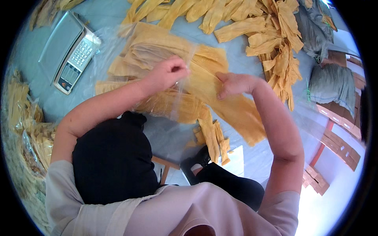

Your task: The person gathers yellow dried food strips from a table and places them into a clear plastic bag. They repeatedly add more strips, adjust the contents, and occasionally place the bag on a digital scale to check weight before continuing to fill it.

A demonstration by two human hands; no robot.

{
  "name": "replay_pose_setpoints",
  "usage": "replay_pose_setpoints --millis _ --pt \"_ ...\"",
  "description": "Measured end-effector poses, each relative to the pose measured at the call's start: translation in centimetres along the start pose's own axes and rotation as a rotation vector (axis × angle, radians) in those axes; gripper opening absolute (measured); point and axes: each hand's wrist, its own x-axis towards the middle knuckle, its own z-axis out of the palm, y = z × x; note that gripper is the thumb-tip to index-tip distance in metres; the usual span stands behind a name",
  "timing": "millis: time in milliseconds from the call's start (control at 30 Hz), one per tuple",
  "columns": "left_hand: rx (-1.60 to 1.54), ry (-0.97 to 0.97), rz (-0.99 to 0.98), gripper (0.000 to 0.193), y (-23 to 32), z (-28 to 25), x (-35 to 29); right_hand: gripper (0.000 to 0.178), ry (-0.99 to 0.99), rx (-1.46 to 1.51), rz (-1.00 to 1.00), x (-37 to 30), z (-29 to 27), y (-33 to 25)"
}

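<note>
Head view: we pinch the clear bag [107,38] at its edge with our left hand [170,72]; our right hand [238,84], thumb and finger parted, rests on yellow sheets [202,77] between both hands, partly bagged.

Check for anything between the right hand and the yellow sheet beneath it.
Nothing visible: the right hand appears to meet the yellow sheet directly. The clear bag has its edge farther left, where the left hand seems to pinch it.
</note>
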Motion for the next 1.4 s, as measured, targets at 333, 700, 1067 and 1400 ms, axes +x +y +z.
replay_pose_setpoints --millis 333,700,1067,1400 --pt "0.357 0.087 0.169 0.016 -0.5 -4.5 -1.5 0.032 0.692 0.093 -0.45 8.1 0.3 -1.6" --pt "-0.827 0.576 -0.521 0.059 -7.9 -14.2 -8.4 0.046 0.85 1.231 -0.32 7.1 5.8 9.7" --pt "0.707 0.456 0.092 0.058 -2.1 -13.2 -3.6 0.049 0.816 1.121 -0.092 6.7 15.9 18.4" --pt "1.203 0.053 0.189 0.055 -2.2 -5.3 -3.0 0.049 0.603 0.196 0.463 9.2 31.5 16.4"
